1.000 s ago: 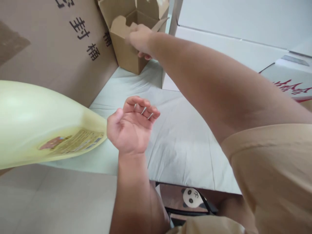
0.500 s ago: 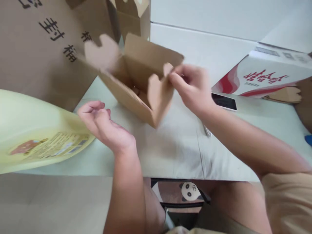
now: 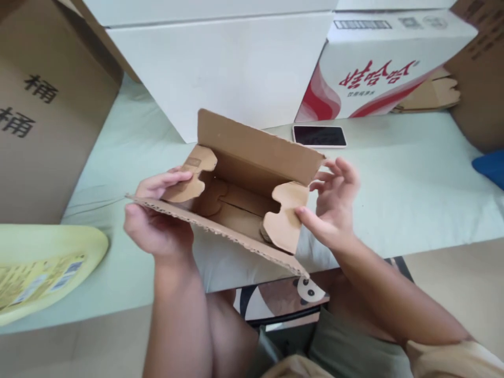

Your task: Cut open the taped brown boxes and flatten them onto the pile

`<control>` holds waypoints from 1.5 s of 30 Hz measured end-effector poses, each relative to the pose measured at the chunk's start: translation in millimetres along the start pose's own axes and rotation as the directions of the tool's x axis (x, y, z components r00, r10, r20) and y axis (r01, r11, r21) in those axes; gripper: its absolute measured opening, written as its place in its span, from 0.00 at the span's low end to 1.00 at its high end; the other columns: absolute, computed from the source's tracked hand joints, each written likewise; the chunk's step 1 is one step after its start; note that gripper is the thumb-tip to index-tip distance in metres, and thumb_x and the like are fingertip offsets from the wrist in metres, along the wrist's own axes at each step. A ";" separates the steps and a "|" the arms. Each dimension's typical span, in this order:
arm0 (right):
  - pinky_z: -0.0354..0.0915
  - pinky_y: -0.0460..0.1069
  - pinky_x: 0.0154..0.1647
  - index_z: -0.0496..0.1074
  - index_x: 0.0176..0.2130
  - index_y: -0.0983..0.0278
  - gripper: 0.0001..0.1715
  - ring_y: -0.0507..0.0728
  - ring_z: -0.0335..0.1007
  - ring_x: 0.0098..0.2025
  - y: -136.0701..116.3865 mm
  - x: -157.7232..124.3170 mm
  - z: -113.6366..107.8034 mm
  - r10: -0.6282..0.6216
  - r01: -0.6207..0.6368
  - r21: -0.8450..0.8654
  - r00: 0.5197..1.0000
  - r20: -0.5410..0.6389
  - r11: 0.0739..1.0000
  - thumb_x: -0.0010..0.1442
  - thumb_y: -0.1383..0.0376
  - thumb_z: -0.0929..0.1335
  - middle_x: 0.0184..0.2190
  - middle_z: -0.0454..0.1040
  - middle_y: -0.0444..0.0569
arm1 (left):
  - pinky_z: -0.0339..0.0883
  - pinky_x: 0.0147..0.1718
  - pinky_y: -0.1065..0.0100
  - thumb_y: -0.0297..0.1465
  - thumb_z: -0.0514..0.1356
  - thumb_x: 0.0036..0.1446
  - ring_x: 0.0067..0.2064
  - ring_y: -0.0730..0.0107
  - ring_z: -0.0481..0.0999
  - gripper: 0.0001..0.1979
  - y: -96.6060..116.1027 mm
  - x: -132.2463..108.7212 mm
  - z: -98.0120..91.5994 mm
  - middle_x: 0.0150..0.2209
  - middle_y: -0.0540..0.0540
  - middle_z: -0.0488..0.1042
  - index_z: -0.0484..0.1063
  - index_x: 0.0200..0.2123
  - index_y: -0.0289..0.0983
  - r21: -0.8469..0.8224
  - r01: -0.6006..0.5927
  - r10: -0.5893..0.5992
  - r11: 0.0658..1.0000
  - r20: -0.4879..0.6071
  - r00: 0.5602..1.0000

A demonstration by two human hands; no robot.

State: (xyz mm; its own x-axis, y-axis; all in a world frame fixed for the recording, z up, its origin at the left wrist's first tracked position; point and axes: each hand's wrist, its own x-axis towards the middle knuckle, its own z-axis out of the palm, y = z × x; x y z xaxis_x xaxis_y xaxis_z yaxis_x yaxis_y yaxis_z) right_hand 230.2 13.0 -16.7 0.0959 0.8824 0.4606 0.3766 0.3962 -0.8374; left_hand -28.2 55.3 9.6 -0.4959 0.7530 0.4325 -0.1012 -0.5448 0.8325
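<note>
A brown cardboard box [image 3: 260, 152] with its flaps up is tilted above the cloth-covered table, its inside facing me. My left hand [image 3: 161, 215] grips the box at its left end, the thumb outside the long near flap and fingers over the notched left end flap. At the right end, my right hand [image 3: 334, 205] has its fingers spread, with the thumb touching the notched right end flap and the fingertips beside the far flap's corner.
A phone [image 3: 319, 136] lies behind the box. White cartons [image 3: 228, 68] and a red-and-white carton [image 3: 378, 73] stand at the back. A yellow-green container [image 3: 47, 268] is at near left, a large brown carton [image 3: 51, 152] behind it, and something blue [image 3: 490, 167] at far right.
The view has shifted right. The box has turned and now opens toward me. My left hand has taken hold of its left end; my right hand has loosened its pinch and spread its fingers.
</note>
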 end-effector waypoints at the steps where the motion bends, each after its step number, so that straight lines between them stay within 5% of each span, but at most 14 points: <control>1: 0.75 0.62 0.55 0.51 0.71 0.40 0.47 0.65 0.73 0.60 2.3 -1.5 1.1 0.016 -0.019 0.056 0.998 0.053 0.998 0.62 0.47 0.74 0.67 0.66 0.52 | 0.69 0.58 0.53 0.45 0.57 0.63 0.44 0.54 0.81 0.21 -1.9 -0.8 0.9 0.32 0.42 0.82 0.82 0.29 0.38 0.029 -0.029 0.028 0.999 0.019 0.999; 3: 0.72 0.64 0.64 0.49 0.72 0.38 0.43 0.65 0.71 0.67 4.8 -4.5 1.3 0.013 -0.042 0.165 0.985 0.171 0.985 0.67 0.49 0.71 0.68 0.68 0.50 | 0.70 0.55 0.57 0.40 0.60 0.63 0.43 0.59 0.81 0.15 -5.5 -1.8 1.2 0.32 0.43 0.82 0.83 0.32 0.38 0.080 -0.075 0.072 0.994 0.040 0.997; 8: 0.68 0.65 0.70 0.70 0.61 0.43 0.19 0.64 0.70 0.70 2.8 -8.8 -5.9 -0.116 0.050 0.262 0.964 0.241 0.964 0.72 0.58 0.66 0.67 0.72 0.47 | 0.72 0.44 0.63 0.39 0.68 0.61 0.38 0.66 0.80 0.11 -14.5 -1.9 -4.1 0.36 0.46 0.84 0.82 0.40 0.37 0.131 -0.025 0.014 0.991 0.085 0.996; 15: 0.67 0.69 0.68 0.74 0.57 0.51 0.21 0.69 0.67 0.70 11.5 -14.1 -0.7 -0.159 0.079 0.326 0.961 0.227 0.942 0.71 0.47 0.64 0.68 0.69 0.51 | 0.74 0.58 0.51 0.53 0.72 0.53 0.57 0.56 0.82 0.38 -29.3 6.8 -25.4 0.62 0.46 0.79 0.70 0.66 0.54 0.287 -0.197 0.104 0.938 0.309 0.945; 20: 0.68 0.69 0.67 0.73 0.54 0.52 0.21 0.68 0.68 0.68 12.6 -16.8 4.2 -0.150 0.079 0.310 0.965 0.214 0.948 0.71 0.46 0.64 0.68 0.68 0.50 | 0.73 0.63 0.54 0.38 0.65 0.68 0.60 0.58 0.82 0.16 -14.4 7.4 -23.6 0.56 0.45 0.84 0.83 0.55 0.43 0.377 -0.244 0.077 0.893 0.407 0.910; 24: 0.66 0.69 0.68 0.73 0.54 0.51 0.21 0.68 0.67 0.68 11.6 -17.1 4.1 -0.142 0.064 0.340 0.968 0.207 0.938 0.71 0.45 0.63 0.68 0.67 0.49 | 0.75 0.63 0.55 0.31 0.63 0.67 0.58 0.60 0.84 0.13 -5.2 7.8 -20.3 0.55 0.46 0.86 0.86 0.50 0.41 0.430 -0.318 0.110 0.845 0.441 0.891; 29: 0.66 0.71 0.68 0.72 0.53 0.53 0.25 0.71 0.66 0.70 14.0 -17.9 2.9 -0.095 0.023 0.288 0.967 0.237 0.957 0.69 0.41 0.63 0.68 0.68 0.52 | 0.77 0.61 0.57 0.24 0.61 0.62 0.56 0.62 0.85 0.16 -3.6 7.0 -18.1 0.53 0.45 0.86 0.87 0.47 0.39 0.441 -0.282 0.097 0.852 0.395 0.913; 32: 0.67 0.70 0.68 0.66 0.62 0.48 0.29 0.69 0.67 0.70 16.2 -18.9 3.2 -0.086 -0.003 0.368 0.970 0.226 0.930 0.68 0.41 0.64 0.71 0.67 0.50 | 0.78 0.59 0.58 0.22 0.61 0.59 0.55 0.62 0.86 0.17 -2.3 7.0 -16.5 0.51 0.46 0.87 0.88 0.45 0.38 0.444 -0.257 0.090 0.858 0.362 0.928; 37: 0.63 0.68 0.75 0.59 0.69 0.48 0.41 0.68 0.65 0.74 18.8 -16.1 3.8 0.129 -0.198 0.379 0.971 0.201 0.904 0.67 0.35 0.63 0.73 0.66 0.51 | 0.78 0.59 0.57 0.23 0.60 0.55 0.53 0.62 0.87 0.18 -5.3 12.2 -21.3 0.48 0.46 0.88 0.88 0.42 0.37 0.471 -0.199 0.104 0.860 0.220 0.970; 42: 0.59 0.68 0.77 0.67 0.64 0.56 0.42 0.67 0.66 0.73 26.3 -12.1 8.3 0.366 -0.443 0.340 0.891 0.267 0.830 0.66 0.33 0.64 0.71 0.70 0.56 | 0.75 0.63 0.52 0.26 0.58 0.49 0.53 0.57 0.87 0.19 -11.7 17.0 -27.1 0.44 0.45 0.89 0.88 0.39 0.36 0.425 -0.092 0.119 0.901 -0.038 0.992; 45: 0.63 0.68 0.75 0.67 0.65 0.57 0.44 0.68 0.67 0.72 27.8 -12.5 10.9 0.392 -0.529 0.407 0.840 0.375 0.744 0.64 0.32 0.66 0.71 0.69 0.58 | 0.75 0.61 0.53 0.28 0.59 0.46 0.54 0.56 0.86 0.18 -10.4 16.5 -23.5 0.44 0.44 0.88 0.88 0.36 0.36 0.383 -0.022 0.085 0.923 -0.147 0.985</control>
State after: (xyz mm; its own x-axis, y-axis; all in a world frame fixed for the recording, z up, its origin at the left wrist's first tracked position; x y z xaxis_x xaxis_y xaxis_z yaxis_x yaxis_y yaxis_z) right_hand 229.5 15.8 -48.9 -0.1168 0.9918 -0.0517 -0.1457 -0.0686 -0.9869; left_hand -55.6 64.8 -0.1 -0.6242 0.6415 0.4460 0.2482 -0.3784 0.8917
